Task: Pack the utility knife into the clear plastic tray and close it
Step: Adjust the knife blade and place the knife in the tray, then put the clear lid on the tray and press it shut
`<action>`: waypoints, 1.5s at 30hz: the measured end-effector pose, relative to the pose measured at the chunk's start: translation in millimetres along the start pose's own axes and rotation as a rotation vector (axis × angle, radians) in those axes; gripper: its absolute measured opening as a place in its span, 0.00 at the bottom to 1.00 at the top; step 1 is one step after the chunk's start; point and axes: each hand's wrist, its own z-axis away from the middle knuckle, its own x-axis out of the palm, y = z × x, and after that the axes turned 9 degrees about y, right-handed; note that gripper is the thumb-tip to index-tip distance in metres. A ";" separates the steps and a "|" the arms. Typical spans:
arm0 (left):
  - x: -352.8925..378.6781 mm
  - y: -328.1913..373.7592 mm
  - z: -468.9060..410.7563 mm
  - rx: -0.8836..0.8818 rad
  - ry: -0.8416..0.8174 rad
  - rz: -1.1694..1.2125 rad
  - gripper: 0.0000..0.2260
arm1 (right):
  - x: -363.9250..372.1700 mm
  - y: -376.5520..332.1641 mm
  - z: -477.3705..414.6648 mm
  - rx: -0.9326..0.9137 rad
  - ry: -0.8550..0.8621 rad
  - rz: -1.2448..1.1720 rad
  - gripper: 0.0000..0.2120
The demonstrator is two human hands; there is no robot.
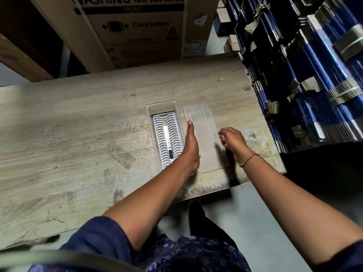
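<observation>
A clear plastic tray [161, 108] lies open on the wooden table [78, 124], its lid [204, 122] folded out flat to the right. Inside the tray rests a white ribbed utility knife [167, 134] with a metal blade strip and a dark slider. My left hand [191, 146] lies flat along the seam between tray and lid, fingers together. My right hand [232, 139] is at the lid's right edge, fingertips curled on that edge; whether it grips the edge I cannot tell.
A large cardboard washing machine box [137, 30] stands behind the table. Stacks of blue and white cartons [314, 75] rise close on the right. The table's right edge [275, 142] is just beyond the lid.
</observation>
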 end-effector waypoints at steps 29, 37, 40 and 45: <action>-22.5 33.6 -10.4 0.270 0.121 -0.182 0.28 | 4.5 -15.3 -8.6 -0.064 0.126 -0.086 0.10; -94.1 43.7 -9.2 0.379 0.309 -0.185 0.16 | 49.3 -27.4 22.6 -0.061 -0.043 -0.144 0.09; -115.4 33.7 -7.2 0.426 0.391 -0.245 0.17 | 65.5 -20.3 32.0 -0.047 -0.080 -0.121 0.08; -135.1 18.6 -3.9 0.494 0.467 -0.362 0.16 | 80.8 -5.3 40.3 -0.043 -0.111 -0.086 0.09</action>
